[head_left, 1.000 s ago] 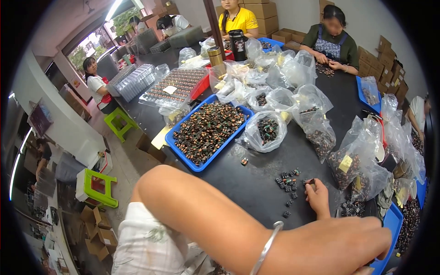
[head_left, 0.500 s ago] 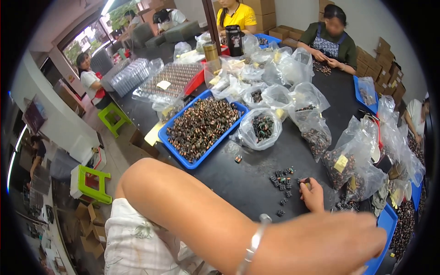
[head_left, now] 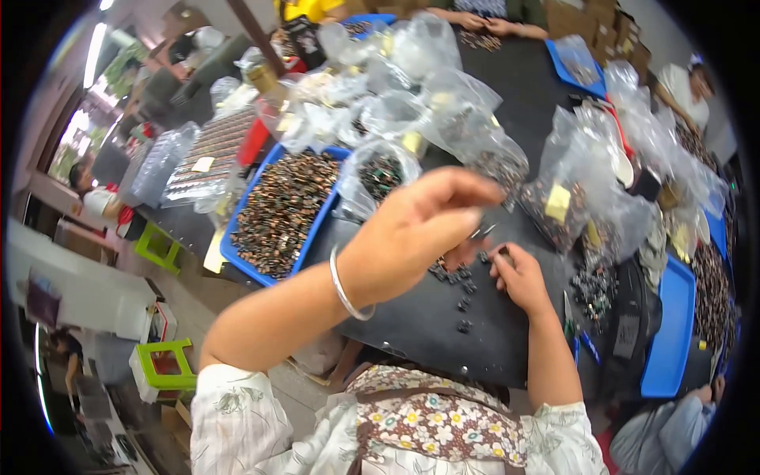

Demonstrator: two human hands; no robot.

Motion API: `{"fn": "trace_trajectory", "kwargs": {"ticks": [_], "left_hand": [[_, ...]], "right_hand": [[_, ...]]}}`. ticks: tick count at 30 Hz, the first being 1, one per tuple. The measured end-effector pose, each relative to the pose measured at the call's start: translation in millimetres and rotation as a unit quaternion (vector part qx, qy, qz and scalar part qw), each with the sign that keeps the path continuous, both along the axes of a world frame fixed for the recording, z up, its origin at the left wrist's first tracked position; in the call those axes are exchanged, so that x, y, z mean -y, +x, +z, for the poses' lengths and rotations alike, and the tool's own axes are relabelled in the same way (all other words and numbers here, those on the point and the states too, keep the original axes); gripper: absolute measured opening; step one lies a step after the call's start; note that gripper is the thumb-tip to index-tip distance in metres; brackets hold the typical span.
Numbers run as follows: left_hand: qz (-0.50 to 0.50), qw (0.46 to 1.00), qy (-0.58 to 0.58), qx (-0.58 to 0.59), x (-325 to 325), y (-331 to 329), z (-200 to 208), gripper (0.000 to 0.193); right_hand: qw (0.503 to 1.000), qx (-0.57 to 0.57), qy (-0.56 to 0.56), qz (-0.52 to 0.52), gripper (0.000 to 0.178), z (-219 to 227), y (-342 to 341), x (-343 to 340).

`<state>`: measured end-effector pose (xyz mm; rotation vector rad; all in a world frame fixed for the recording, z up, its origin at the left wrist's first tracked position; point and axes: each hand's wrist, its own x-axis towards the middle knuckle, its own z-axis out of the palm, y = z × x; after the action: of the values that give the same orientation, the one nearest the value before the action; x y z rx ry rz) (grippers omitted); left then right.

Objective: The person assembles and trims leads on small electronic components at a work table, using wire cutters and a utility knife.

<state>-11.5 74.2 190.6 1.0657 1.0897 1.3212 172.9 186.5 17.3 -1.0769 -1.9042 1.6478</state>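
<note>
My left hand (head_left: 419, 229), with a silver bangle at the wrist, hangs over the middle of the table. Its thumb and index finger stand apart, and their tips are blurred. Faint thin shiny lines show just beyond them; I cannot make out what they are. Below and to the right, my right hand (head_left: 518, 277) pinches a small dark electronic part (head_left: 502, 252) between thumb and fingertips. Loose small black parts (head_left: 465, 287) lie on the black table beside it, partly hidden by my left hand.
A blue tray (head_left: 227, 241) full of copper-and-black parts stands left, beside an open plastic bag (head_left: 348, 198) of parts. Filled bags (head_left: 558, 178) crowd the right. Pliers (head_left: 568, 313), black-green parts (head_left: 595, 293) and another blue tray (head_left: 671, 332) lie right of my forearm.
My left hand has swung from the lower right up to the middle, across the table. My right hand stays pinched on its part. The view has shifted, bringing my lap and right forearm into sight.
</note>
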Motion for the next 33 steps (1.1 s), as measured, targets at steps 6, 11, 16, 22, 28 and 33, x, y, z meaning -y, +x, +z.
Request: {"fn": "trace_trajectory", "kwargs": {"ticks": [6,11,16,22,28,33], "left_hand": [[0.000,0.949,-0.187,0.254,21,-2,-146,0.026],[0.015,0.920,-0.225,0.322,31,11,-182,0.030],[0.017,0.923,-0.221,0.313,32,17,-189,0.028],[0.008,0.928,-0.220,0.300,27,23,-188,0.027],[0.014,0.923,-0.224,0.311,28,29,-190,0.027],[0.021,0.927,-0.203,0.314,33,30,-191,0.026]], "right_hand": [[0.990,-0.109,-0.090,-0.013,0.008,20,4,16],[0.993,-0.103,-0.007,0.058,0.026,12,-1,37],[0.991,-0.090,0.027,0.098,0.029,2,-7,42],[0.992,-0.070,-0.091,0.053,0.027,-5,-1,41],[0.997,-0.046,-0.027,0.058,0.022,1,-2,40],[0.998,-0.024,0.008,0.050,0.019,2,-2,41]]}}
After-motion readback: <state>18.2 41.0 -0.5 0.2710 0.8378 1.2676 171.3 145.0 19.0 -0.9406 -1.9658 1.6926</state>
